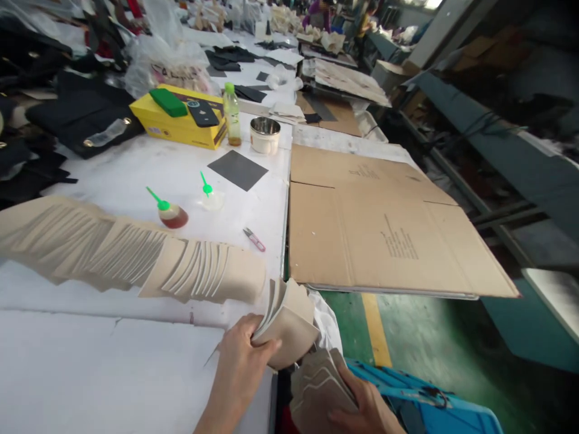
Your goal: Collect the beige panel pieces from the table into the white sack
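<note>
Gripped in my left hand [246, 355] is a small stack of beige sheet pieces [293, 328], thumb on the near face, held at the table's right edge. My right hand [364, 404] is closed round a second stack of grey-beige pieces [319, 386], lower and to the right, beyond the table edge. The two stacks are close together; whether they touch I cannot tell. To the left, a long overlapping row of similar beige pieces [194, 268] lies fanned across the white table.
Thread snips [254, 239], two squeeze bottles with green tips [173, 216] [210, 198] and a dark grey sheet [238, 170] lie ahead. Behind them stand a yellow box [181, 129], a bottle [232, 114] and a tin [265, 137]. Flattened cardboard [362, 223] lies right, a blue crate [443, 410] below.
</note>
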{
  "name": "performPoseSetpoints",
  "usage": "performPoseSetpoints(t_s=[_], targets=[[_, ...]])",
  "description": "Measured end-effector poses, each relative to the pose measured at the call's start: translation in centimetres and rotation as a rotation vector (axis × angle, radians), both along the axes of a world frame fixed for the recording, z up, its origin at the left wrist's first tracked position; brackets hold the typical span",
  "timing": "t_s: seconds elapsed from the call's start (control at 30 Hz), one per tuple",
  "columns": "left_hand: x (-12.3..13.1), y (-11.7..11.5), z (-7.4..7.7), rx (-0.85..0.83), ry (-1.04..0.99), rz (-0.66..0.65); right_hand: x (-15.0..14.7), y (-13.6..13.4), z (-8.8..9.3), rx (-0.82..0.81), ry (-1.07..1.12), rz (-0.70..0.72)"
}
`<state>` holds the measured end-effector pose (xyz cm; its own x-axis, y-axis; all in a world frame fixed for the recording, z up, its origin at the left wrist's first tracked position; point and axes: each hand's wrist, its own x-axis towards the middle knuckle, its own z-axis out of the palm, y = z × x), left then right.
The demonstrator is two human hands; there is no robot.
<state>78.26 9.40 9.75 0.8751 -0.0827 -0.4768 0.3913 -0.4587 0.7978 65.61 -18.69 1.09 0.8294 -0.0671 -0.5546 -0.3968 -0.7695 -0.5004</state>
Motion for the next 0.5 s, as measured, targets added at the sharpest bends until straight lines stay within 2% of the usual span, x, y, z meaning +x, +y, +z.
performPoseSetpoints(t_s=[0.07, 0.13, 0.2, 0.27, 0.37, 0.5], targets=[[-1.8, -2.0, -0.6, 0.004, -0.013, -0.056, -0.9, -2.2, -1.8, -0.024, 0.015, -0.085], [-3.9, -4.6, -1.6, 0.077, -0.08, -0.098, -2.1, -4.0, -3.7, -0.052, 0.019, -0.171], [-6.0, -7.5, -3.1, 0.214, -0.178, -0.127, -3.3, -5.5, -5.9, -0.072, 0.017, -0.233], [-8.0, -10.5, -5.2, 0.335, -0.226, -0.151, -4.2, -6.5, -8.2, -0.096, 0.028, -0.276], [-10.1, -14.4, -9.8, 0.403, -0.114, -0.166, -4.8, -7.4, -11.9, -0.157, 0.078, -0.317], [-11.3, -17.9, -17.8, 0.468, 0.158, -0.126, -4.7, -7.5, -17.4, -0.296, 0.171, -0.352]])
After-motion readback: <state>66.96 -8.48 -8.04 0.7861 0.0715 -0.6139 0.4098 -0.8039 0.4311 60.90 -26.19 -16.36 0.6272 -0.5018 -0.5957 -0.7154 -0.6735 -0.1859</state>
